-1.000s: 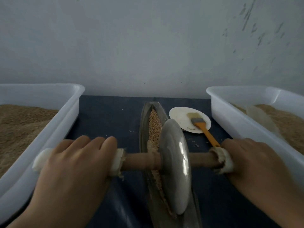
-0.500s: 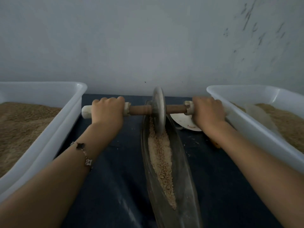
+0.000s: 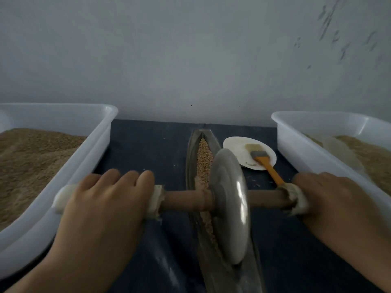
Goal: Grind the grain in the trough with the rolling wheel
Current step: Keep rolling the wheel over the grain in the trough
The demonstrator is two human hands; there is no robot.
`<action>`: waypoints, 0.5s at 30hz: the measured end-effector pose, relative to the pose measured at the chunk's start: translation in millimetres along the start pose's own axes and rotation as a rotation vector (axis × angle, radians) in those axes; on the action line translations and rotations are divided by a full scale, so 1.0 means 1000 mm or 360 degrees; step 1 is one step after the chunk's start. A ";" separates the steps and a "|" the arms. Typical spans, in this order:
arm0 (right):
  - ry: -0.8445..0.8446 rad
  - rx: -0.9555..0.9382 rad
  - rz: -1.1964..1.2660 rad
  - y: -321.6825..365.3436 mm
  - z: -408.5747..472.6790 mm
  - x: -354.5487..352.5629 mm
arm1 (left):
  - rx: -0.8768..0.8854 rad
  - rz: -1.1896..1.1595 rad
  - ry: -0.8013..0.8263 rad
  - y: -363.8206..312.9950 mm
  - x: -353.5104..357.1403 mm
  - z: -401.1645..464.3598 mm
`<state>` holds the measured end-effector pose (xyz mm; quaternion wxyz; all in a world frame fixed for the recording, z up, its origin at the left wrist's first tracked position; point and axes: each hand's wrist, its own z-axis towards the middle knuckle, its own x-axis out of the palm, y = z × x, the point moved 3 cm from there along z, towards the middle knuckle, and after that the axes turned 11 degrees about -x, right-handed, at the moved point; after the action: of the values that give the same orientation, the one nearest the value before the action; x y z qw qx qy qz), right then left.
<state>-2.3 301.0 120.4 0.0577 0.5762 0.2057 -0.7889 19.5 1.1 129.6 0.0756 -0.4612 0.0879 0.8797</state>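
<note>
On the dark cloth (image 3: 148, 149) we are gripping the axle (image 3: 184, 200) with left hand (image 3: 105, 199) and right hand (image 3: 330, 199) curled round its ends, keeping the wheel (image 3: 229, 206) upright on the grain (image 3: 204, 159) in the near trough (image 3: 191, 157).

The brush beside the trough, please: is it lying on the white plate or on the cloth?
On the plate: the brush bristles rest there, handle overhanging the rim.

Dim, cool, flat light here, shadows soft. A pale glare streak shines on the wheel (image 3: 229, 206). Wide-angle bending bows the tubs (image 3: 101, 132) at the edges; near hands look slightly soft.
</note>
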 end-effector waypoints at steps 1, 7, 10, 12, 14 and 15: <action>-0.0084 -0.0053 0.0048 -0.001 -0.005 -0.002 | 0.0006 -0.0025 0.0006 0.001 -0.001 -0.002; -0.0496 -0.0060 0.0009 -0.003 0.016 0.008 | -0.0142 -0.0081 0.0048 0.004 0.026 0.018; -0.0486 0.0079 -0.0013 -0.008 0.049 0.020 | -0.0258 0.0030 0.0071 0.009 0.047 0.041; -0.0396 0.0177 -0.0043 -0.015 0.073 0.029 | -0.0348 0.0162 0.0067 0.013 0.058 0.059; -0.0363 0.0252 -0.0091 -0.022 0.091 0.035 | -0.0412 0.0227 0.0069 0.015 0.066 0.075; -0.0358 0.0283 -0.0098 -0.024 0.096 0.037 | -0.0444 0.0235 0.0082 0.016 0.069 0.081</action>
<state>-107.6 290.6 116.0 0.0048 0.4805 0.1449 -0.8649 -87.0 7.3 119.4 -0.0564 -0.4818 0.0005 0.8745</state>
